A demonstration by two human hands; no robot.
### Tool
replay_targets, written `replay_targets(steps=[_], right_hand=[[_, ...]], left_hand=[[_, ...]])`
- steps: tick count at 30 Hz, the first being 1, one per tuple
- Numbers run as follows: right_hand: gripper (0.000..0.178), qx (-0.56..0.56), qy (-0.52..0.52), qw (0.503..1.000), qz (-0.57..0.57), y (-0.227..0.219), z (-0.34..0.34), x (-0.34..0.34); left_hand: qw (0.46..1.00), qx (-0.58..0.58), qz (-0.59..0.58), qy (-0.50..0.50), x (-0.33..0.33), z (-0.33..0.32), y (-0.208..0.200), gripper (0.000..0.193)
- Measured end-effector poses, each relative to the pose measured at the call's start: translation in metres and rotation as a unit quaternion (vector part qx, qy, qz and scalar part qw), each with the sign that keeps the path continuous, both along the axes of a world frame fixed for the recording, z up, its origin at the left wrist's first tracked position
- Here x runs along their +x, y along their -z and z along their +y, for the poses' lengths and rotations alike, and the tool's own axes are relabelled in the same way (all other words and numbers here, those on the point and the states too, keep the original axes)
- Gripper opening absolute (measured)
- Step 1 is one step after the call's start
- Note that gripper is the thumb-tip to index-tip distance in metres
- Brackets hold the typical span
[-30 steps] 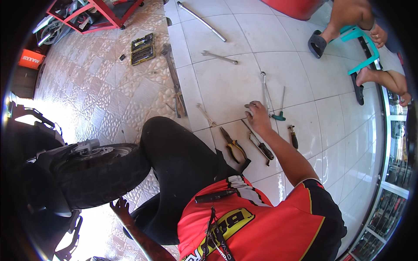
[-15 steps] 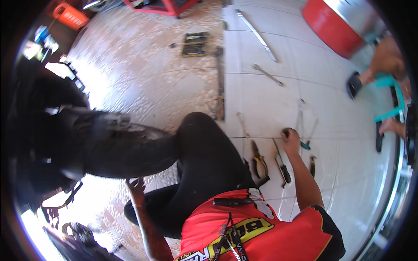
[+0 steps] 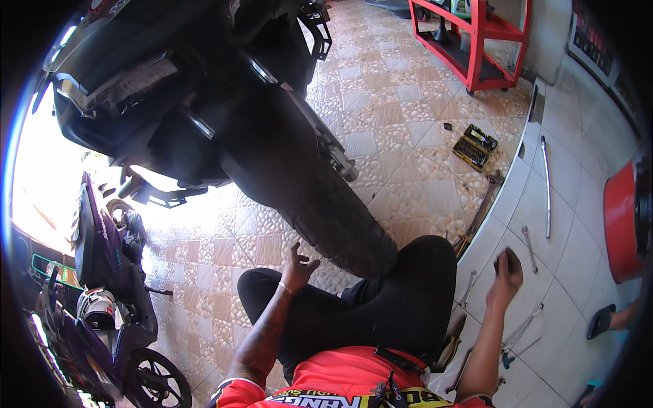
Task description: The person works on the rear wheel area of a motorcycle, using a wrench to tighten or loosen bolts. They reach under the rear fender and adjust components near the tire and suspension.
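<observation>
My left hand point(image 3: 299, 268) is raised beside the rear tyre point(image 3: 343, 224) of a dark motorcycle, its fingers apart and nothing in them. On the other side, my right hand point(image 3: 503, 277) hovers over the white tiles with its fingers curled together. Something dark shows at its fingertips, too small to name. Around that hand lie a combination wrench point(image 3: 530, 249), a smaller wrench point(image 3: 468, 288) and a teal-handled tool point(image 3: 509, 359). Pliers with yellow-and-black handles point(image 3: 449, 345) rest beside my knee, partly hidden.
The motorcycle's dark body point(image 3: 238, 129) fills the upper left. A purple scooter point(image 3: 102, 251) stands farther left. An opened bit set point(image 3: 475, 147) and a long metal bar point(image 3: 547, 190) lie ahead. Beyond are a red cart point(image 3: 476, 58) and, at right, a red drum point(image 3: 620, 224). Someone's foot point(image 3: 602, 321) is near.
My view has swung left, so the motorcycle and scooter show more fully. My left hand, formerly under the tyre's edge, shows beside it with fingers spread. My right hand stays curled above the tiles.
</observation>
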State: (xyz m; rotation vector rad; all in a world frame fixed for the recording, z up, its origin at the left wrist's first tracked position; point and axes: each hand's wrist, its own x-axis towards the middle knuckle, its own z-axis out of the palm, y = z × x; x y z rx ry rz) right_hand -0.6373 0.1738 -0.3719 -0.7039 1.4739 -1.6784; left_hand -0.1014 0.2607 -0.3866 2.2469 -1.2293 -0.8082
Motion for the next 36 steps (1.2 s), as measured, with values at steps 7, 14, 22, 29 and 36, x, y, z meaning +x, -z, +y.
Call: replay_targets(steps=[7,14,22,29,36], right_hand=[[0.036,-0.111,-0.227,0.95,-0.181,-0.13,-0.163,0.157],[0.047,-0.165,-0.521,0.836,-0.052,-0.228,-0.3,0.314],[0.041,-0.049,-0.67,0.741,-0.021,-0.23,-0.394,0.475],[0.031,-0.012,-0.704,0.703,-0.101,-0.222,-0.427,0.534],[0.028,-0.009,-0.737,0.666,-0.116,-0.218,-0.426,0.541]], left_hand=[[0.999,-0.016,0.03,0.005,0.003,0.0,0.006,0.1],[0.998,-0.04,0.052,0.023,0.027,0.007,0.06,0.103],[0.992,-0.086,0.059,0.073,0.037,0.009,0.092,0.081],[0.981,-0.109,0.143,0.074,0.021,-0.009,0.054,0.031],[0.978,-0.111,0.166,0.055,0.022,-0.006,0.072,0.03]])
